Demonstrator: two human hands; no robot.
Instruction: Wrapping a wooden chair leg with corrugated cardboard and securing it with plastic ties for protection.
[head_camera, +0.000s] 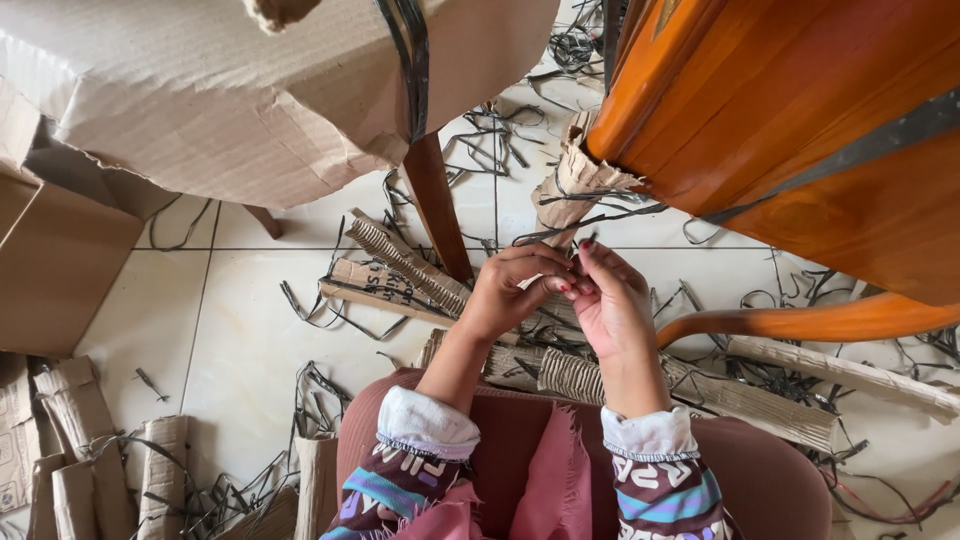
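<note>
White floor tiles (240, 330) fill the view, littered with thin black strap offcuts (320, 385) and strips of corrugated cardboard (400, 265). Seen from above, the person's left hand (508, 290) and right hand (612, 305) meet near the middle of the picture, fingertips together, just below the wrapped end of an orange wooden furniture leg (760, 110). Both sets of fingers are pinched narrow on a thin black strap (577, 247) that runs up between them toward the cardboard wrapping (575, 185) on that leg's foot; the strap is small and partly hidden by the fingers, so its full run cannot be made out. The right hand's nails are painted dark red.

A curved orange wooden rail (800, 322) lies just right of the right hand. At upper left, a large piece wrapped in torn brown cardboard (250, 100) is bound by a black band (410, 60), with a dark wooden leg (440, 210) slanting down from it toward the hands. Rolled cardboard pieces (90, 450) are heaped at lower left, and a long cardboard strip (750, 400) lies right of the wrists. White cuffs and patterned sleeves (410, 470) cover the forearms, above a reddish-pink garment (540, 440).
</note>
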